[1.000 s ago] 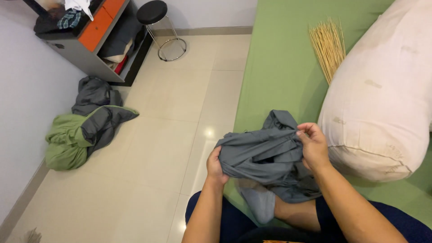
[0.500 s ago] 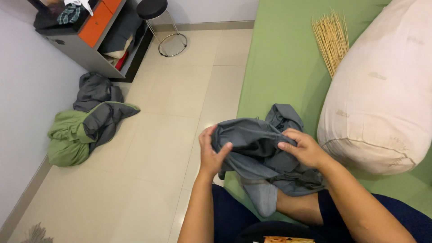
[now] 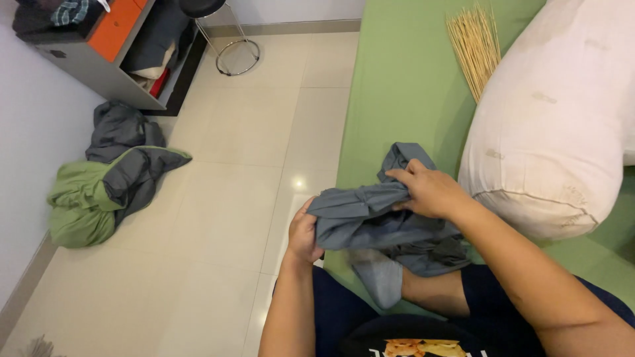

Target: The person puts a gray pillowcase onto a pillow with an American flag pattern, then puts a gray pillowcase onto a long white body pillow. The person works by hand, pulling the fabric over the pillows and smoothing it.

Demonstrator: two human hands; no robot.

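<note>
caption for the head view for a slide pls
Both hands, left and right, bunch a grey cloth at the green bed edge.

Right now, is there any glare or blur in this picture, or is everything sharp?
Head view: a small bright glare spot sits on the glossy floor tiles; the light is soft and even, with faint shadows. The hanging end of the grey cloth looks slightly smeared, while the left hand and right hand gripping it are fairly sharp.

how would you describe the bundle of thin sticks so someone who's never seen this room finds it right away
Start at the green mattress along the right side of the tiled floor, then find the big off-white pillow on it. The bundle of sticks lies fanned out beside the pillow's far end; it is the only pale yellow, stiff, straw-like thing among soft fabrics.
</note>
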